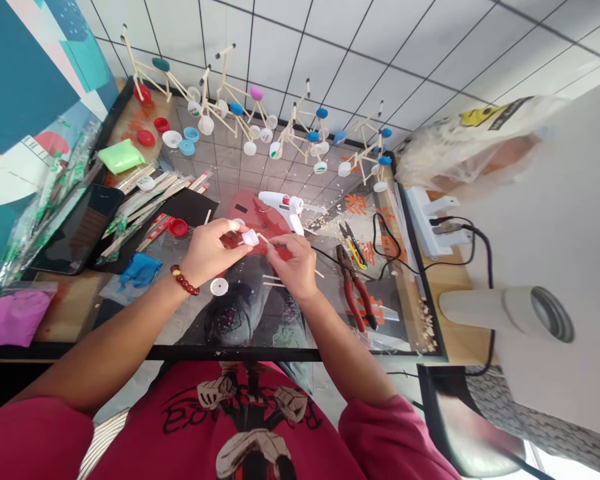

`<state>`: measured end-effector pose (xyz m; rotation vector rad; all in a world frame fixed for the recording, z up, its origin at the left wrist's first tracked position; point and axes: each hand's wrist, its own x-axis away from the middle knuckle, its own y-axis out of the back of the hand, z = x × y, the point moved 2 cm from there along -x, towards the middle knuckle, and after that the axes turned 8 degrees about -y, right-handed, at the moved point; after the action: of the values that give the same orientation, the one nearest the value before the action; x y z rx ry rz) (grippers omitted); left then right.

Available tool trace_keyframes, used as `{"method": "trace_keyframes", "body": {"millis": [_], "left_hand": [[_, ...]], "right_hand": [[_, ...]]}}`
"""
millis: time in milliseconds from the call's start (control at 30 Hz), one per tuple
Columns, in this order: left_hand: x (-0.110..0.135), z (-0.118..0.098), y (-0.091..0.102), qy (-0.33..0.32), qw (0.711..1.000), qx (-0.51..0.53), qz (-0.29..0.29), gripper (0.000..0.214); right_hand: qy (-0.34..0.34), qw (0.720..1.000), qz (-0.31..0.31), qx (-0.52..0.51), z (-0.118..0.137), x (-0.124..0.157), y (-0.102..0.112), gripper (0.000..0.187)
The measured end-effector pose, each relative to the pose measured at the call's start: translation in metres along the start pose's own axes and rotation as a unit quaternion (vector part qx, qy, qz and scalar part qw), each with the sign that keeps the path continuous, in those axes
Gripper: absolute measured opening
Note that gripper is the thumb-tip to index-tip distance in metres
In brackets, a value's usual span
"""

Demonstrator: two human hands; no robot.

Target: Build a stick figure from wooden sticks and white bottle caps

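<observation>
Near the middle of the glass-topped table, my left hand pinches a small white bottle cap between thumb and fingers. My right hand is closed on a thin wooden stick, whose tip is close to the cap; I cannot tell whether they touch. Just beyond my hands lies a white glue gun. A loose white cap with a dark centre rests below my left hand. Short cut sticks lie beside my right hand.
Several small stick bicycles with cap wheels stand along the tiled wall. Bundled chopsticks, a phone and clay packets occupy the left. Red-handled pliers, cutters and a black cable lie right.
</observation>
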<state>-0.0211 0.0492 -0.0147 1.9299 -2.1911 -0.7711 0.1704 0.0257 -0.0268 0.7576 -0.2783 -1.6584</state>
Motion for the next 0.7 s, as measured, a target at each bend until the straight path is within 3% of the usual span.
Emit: {"method": "trace_keyframes", "body": {"millis": [133,700], "left_hand": [[0.0000,-0.0005,0.0003,-0.005,1.000,-0.019,0.003,0.033],[0.0005,0.0007,-0.0019,-0.009,0.998,-0.063,0.009,0.033]], "right_hand": [[0.021,1.000,-0.006,-0.004,-0.0006,-0.0003,-0.0001,0.008],[-0.018,0.999,0.028,0.021,-0.0036,-0.0012,-0.0031,0.010]]}}
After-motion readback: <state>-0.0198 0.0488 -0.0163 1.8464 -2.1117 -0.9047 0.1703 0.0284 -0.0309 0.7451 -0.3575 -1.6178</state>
